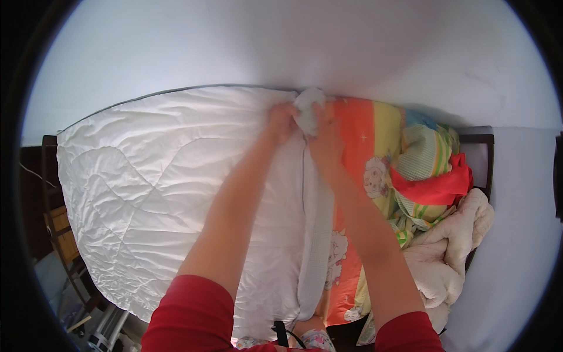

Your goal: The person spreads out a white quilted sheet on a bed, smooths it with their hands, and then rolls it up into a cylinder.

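A white quilt point(176, 170) with stitched curves lies spread over the bed. Along its right side runs a folded strip of pale grey cloth point(316, 234), with a dark line at the seam. The strip's far end is a bunched clump of grey cloth point(307, 110) by the wall. My left hand point(282, 122) closes on the quilt's edge at the left of this clump. From the right, my right hand point(324, 130) grips the clump, its fingers curled over it; the fingertips of both hands are slightly blurred.
An orange and yellow sheet point(355, 126) with cartoon sheep covers the bed's right part. Striped green and red bedding point(431, 170) and a cream quilt point(443, 258) are heaped there. A white wall point(234, 47) borders the far side; dark bed frame posts point(489, 158) stand at the ends.
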`<action>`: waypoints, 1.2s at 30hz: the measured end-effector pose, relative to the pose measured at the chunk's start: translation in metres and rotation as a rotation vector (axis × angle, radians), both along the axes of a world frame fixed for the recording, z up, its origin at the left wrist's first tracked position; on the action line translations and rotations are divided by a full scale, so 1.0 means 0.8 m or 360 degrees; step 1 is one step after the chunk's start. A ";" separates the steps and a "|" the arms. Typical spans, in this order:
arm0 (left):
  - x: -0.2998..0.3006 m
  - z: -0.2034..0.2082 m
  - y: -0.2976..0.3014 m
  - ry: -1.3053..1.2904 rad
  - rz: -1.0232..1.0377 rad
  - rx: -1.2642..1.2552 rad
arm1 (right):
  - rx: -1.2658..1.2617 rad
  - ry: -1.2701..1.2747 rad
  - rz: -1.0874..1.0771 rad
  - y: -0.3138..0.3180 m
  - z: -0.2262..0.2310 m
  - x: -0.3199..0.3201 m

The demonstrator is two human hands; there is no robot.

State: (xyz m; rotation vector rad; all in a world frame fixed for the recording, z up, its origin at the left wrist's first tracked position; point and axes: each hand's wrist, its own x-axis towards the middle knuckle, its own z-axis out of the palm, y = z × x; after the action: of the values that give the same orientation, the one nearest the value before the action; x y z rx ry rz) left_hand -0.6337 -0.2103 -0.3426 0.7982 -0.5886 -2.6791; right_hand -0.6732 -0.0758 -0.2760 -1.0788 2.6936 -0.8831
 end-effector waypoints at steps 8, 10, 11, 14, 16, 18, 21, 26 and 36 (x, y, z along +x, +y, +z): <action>-0.007 0.004 0.025 -0.0372 -0.0036 -0.1176 | 0.0350 0.1013 -0.0421 -0.038 -0.043 0.034; -0.008 0.016 0.040 -0.0414 0.0244 -0.1312 | 0.0132 0.0729 -0.0489 -0.045 -0.048 0.033; -0.010 0.020 0.047 -0.0423 0.0514 -0.1444 | 0.0096 0.0669 -0.0508 -0.042 -0.057 0.029; 0.014 0.036 0.088 -0.0737 0.0812 -0.2042 | 0.0493 0.1026 -0.0554 -0.035 -0.079 0.017; 0.042 0.058 0.098 -0.0588 0.0613 -0.2394 | 0.0493 0.1026 -0.0548 -0.032 -0.070 0.021; 0.049 0.071 0.095 -0.0424 0.0402 -0.2736 | 0.0489 0.1025 -0.0541 -0.034 -0.067 0.026; 0.034 0.071 0.090 -0.0610 0.0178 -0.2742 | 0.0372 0.1025 -0.0543 -0.037 -0.072 0.026; -0.010 0.074 0.055 -0.0985 -0.0627 -0.2963 | 0.0268 0.0643 -0.0549 -0.038 -0.055 0.027; -0.039 0.031 0.031 -0.0855 -0.1177 -0.3728 | -0.1033 -0.0727 -0.0349 0.024 -0.046 -0.009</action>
State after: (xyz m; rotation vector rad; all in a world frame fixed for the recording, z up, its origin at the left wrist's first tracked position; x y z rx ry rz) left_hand -0.6647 -0.1851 -0.3176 0.2887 -3.1405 -0.2819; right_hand -0.6808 -0.0567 -0.3125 -0.5413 2.2027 -1.8611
